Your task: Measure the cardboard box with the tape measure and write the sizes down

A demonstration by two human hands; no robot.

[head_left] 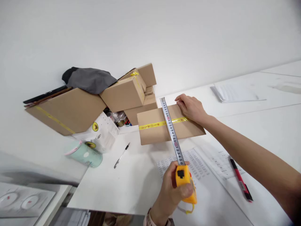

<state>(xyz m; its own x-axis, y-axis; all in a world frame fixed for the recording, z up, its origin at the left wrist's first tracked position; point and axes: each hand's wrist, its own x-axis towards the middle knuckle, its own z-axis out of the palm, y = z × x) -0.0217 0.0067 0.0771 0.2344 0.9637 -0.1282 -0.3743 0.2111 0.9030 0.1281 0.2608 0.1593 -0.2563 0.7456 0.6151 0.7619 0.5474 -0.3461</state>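
Observation:
My left hand (168,191) is wrapped around a yellow tape measure (184,182) at the bottom centre, with the thumb over its side. The silver blade (172,131) is pulled out and runs away from me across a closed cardboard box (152,135). Its end reaches a little past the box's far edge. Yellow printed tape (152,125) runs lengthwise along the box's upper face. My right hand (191,108) holds the box at its far right edge, fingers bent; part of the grip is hidden.
Printed sheets (199,166) lie under the tape measure, with a red and black marker (241,180) at right. A pen (121,155), a mint-green tumbler (86,155) and an avocado-print carton (105,131) are at left. Stacked cardboard boxes (124,94) stand against the wall. Papers (237,92) lie far right.

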